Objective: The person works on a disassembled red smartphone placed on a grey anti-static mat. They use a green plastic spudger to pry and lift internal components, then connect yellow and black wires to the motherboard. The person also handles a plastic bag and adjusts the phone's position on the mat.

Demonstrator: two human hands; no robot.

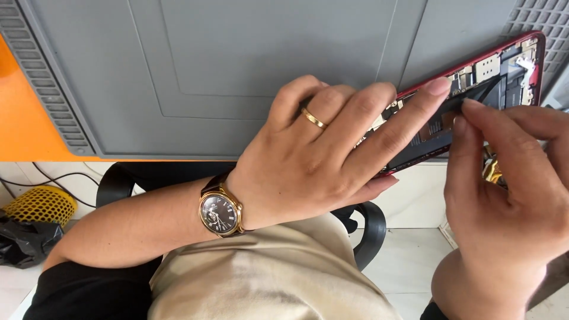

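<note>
Shown from above, an opened red-framed phone (474, 89) lies half on the grey work mat (237, 59) at the near right edge of the surface, its lower end jutting past the edge. Left hand (320, 154): laid across the phone, index finger stretched along the frame and thumb under the lower rim, clamping it; a gold ring (313, 118) and a wristwatch (220, 211) are worn. Right hand (510, 195): fingers curled, the fingertips pinching a dark strip-like part (483, 95) inside the phone; a small gold-coloured object (492, 169) sits in its palm, too hidden to identify.

Risk, as a judgement: the overhanging phone could tip off the surface if the left hand's clamp loosens, and a hard pull on the thin strip could tear it or strain the exposed boards beside it.

Containers: a yellow mesh basket (41, 204) stands on the floor at left, contents not visible; a crumpled black bag (26, 240) lies against it.
</note>
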